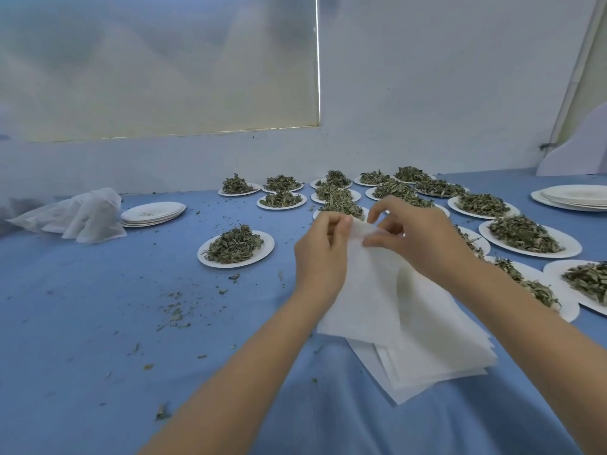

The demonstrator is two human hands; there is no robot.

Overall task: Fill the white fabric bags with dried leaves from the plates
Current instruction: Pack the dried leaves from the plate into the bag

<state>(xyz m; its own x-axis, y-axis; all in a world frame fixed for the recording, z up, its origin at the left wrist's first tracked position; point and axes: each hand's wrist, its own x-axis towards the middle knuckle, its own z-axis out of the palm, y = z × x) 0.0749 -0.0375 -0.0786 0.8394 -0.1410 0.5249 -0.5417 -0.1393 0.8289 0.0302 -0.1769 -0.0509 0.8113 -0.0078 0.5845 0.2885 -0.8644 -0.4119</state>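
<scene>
Bag (371, 280), white fabric, topmost of a stack of flat bags (423, 362) lying on the blue table cover (98, 323) just before the person. Its far edge is lifted clear of the stack and held at chest line; the near end still rests on the pile, so the long axis runs from the hands down toward the body. Left hand (323, 254): upper edge pinched between thumb and curled fingers. Right hand (417, 238): same edge pinched just beside, thumb and forefinger pressed on the cloth, remaining fingers raised. The mouth appears to lie along this held edge; whether the two layers are parted cannot be told. Nearest full plate of dried leaves (236, 248): left of the grip, close to the left hand. Further plates (528, 239) lie right and beyond. Judged next: mouth to be opened, then leaves brought from the left-hand plate.
</scene>
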